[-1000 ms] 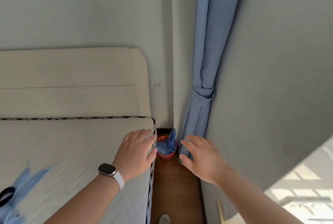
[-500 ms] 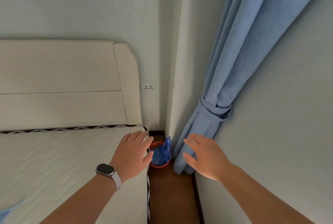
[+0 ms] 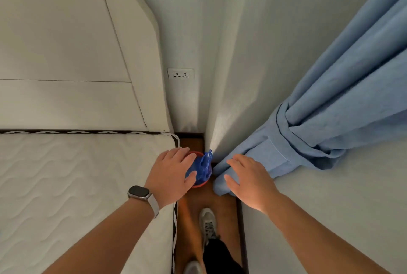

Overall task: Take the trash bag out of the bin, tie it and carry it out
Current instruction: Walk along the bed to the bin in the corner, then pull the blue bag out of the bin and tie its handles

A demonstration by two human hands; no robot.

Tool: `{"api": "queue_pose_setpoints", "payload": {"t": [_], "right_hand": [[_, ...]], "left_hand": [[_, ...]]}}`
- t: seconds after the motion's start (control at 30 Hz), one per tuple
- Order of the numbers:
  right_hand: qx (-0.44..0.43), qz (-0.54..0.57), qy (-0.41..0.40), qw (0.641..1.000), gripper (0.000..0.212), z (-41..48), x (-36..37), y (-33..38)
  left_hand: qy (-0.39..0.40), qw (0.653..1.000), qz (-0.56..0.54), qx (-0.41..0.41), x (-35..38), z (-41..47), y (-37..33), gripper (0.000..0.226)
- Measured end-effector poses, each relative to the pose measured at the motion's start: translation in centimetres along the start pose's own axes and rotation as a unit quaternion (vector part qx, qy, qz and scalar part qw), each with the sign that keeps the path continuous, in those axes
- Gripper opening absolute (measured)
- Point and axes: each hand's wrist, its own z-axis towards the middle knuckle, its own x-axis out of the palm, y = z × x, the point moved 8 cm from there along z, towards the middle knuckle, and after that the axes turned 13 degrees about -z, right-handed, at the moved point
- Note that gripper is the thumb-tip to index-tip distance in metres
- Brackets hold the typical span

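The blue trash bag sits in a small red bin on the wooden floor, wedged between the mattress corner and the tied blue curtain, its crinkled plastic rising to a loose peak at the far side. It lies between and below both hands: the left hand overlaps the bin's near rim, fingers spread and empty, and looks the nearer. The right hand, likewise open and holding nothing, hovers over the curtain hem just beside it.

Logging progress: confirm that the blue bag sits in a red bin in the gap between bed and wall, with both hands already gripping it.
Wrong on the grip. The head view shows the left hand and right hand open above it, holding nothing. The blue bag does sit in the red bin between bed and wall.
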Motion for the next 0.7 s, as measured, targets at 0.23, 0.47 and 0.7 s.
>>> {"api": "queue_pose_setpoints", "payload": {"t": [0.23,0.47,0.7], "right_hand": [[0.038,0.059,0.003,0.998,0.044,11.3,11.6,-3.8],[0.063,0.105,0.045,0.991,0.032,19.8,26.6,-6.2],[0.101,0.127,0.052,0.985,0.030,24.8,37.0,-8.5]], "left_hand": [[0.055,0.991,-0.080,-0.091,15.3,8.3,7.0,0.040],[0.084,0.973,-0.122,-0.178,30.6,12.0,15.0,0.042],[0.073,0.959,-0.171,-0.212,42.2,14.2,18.2,0.042]]}}
